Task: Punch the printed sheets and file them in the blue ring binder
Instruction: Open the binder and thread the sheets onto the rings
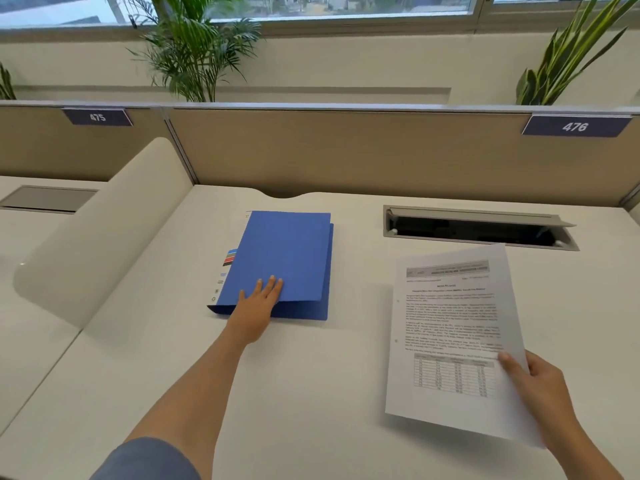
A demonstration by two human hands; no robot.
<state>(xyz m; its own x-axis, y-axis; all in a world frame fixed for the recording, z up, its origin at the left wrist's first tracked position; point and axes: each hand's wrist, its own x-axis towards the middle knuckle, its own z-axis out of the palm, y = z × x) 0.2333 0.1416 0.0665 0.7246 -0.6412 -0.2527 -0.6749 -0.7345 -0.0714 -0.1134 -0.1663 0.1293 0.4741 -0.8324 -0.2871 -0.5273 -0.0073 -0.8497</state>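
White printed sheets at four o'clock, blue binder at twelve.
My right hand pinches the sheets by their right edge, just off the desk; farther out I see my left hand lying flat, fingers straight, on the closed binder's near edge; a cable hatch sits at two.

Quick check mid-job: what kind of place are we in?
Most likely an open-plan office: a white desk with a cable hatch, a low partition carrying tag 475 and tag 476, plants by the window.
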